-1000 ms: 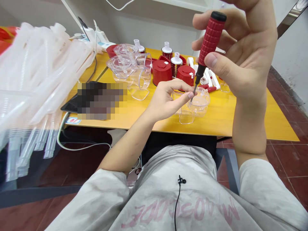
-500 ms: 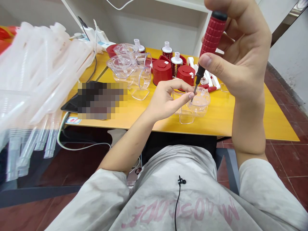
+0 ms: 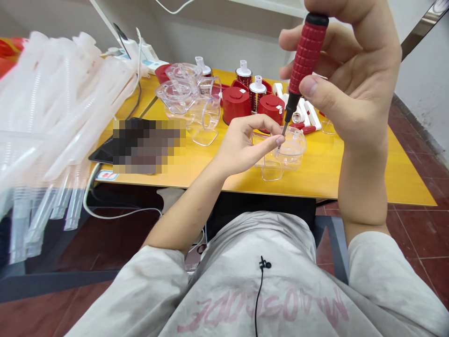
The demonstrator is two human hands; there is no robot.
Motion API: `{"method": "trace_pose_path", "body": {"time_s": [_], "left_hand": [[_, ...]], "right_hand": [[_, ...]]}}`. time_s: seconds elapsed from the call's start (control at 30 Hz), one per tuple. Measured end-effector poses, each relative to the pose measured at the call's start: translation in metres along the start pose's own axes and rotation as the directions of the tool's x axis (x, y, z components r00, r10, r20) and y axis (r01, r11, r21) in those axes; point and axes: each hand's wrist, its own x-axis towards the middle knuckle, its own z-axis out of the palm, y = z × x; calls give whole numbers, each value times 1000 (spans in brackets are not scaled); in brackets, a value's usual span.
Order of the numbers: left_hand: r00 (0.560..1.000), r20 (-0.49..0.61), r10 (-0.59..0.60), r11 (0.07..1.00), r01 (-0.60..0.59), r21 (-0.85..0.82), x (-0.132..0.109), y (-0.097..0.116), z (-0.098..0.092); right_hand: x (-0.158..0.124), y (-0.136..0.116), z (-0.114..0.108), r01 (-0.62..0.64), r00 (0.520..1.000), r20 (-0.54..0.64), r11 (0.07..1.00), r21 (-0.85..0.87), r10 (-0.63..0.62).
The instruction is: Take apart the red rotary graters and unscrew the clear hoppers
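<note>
A screwdriver (image 3: 307,54) with a red ridged grip and black ends leans with its thin shaft pointing down. My right hand (image 3: 361,89) holds it from above, the thumb against the grip and a finger over the cap, while other fingers spread away from the handle. At the lower shaft, my left hand (image 3: 242,145) pinches with thumb and forefinger. Below those fingertips stands a clear plastic housing (image 3: 293,157) on the table; the shaft's tip reaches down into it. Whether a screw sits under the tip is too small to tell.
More clear housings (image 3: 203,119) stand left of centre on the yellow table (image 3: 196,171). Behind are red round caps (image 3: 236,105), white-topped cylinders (image 3: 257,93) and white-and-red handles (image 3: 312,114). Long translucent plastic pieces (image 3: 52,107) pile at left, near a blurred dark device (image 3: 122,140).
The right hand and the handle's top have shifted slightly, and its other fingers have spread away from the grip. The left hand and the housing stay in place.
</note>
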Motion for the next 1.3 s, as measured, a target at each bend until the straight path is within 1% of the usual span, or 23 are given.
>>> {"method": "trace_pose_path", "body": {"time_s": [0.07,0.13,0.27,0.4,0.57,0.6,0.7,0.73,0.87,0.97,1.13,1.2,1.3], "left_hand": [[1000,0,-6,1000,6,-2,0,0,0],[1000,-1,-8,1000,8,-3,1,1,1],[1000,10,-28,1000,28,0,1,0,1],[999,23,-44,999,44,20,0,1,-1],[998,58,-29,998,25,56,-1,3,-4],[998,64,-23,998,19,61,-1,3,-5],[997,74,-9,998,4,65,0,4,-6],[997,75,-7,998,2,66,0,4,-6],[997,81,-15,998,10,64,0,5,-7],[996,86,-11,999,6,49,0,5,-7],[997,81,-2,998,-2,60,1,4,-6],[997,80,0,998,-5,64,1,4,-6],[997,83,8,998,-12,57,1,4,-6]], "right_hand": [[0,1,-1,7,1000,3,999,-45,-6],[0,3,-3,51,999,15,997,-64,-50],[-1,10,-2,99,995,0,995,-26,-99],[-2,5,3,86,996,11,996,32,-86],[-2,-3,11,7,996,-90,1000,16,-5],[-1,-2,11,18,997,-80,1000,19,-16],[0,5,8,111,993,-50,993,50,-108],[1,6,7,107,993,-54,993,40,-104],[1,4,6,21,996,-91,1000,-8,-22],[0,2,8,60,996,-71,998,27,-58],[0,10,7,142,990,-25,989,38,-142],[0,10,6,143,990,-6,989,30,-143],[0,6,4,107,994,-14,994,-10,-107]]}}
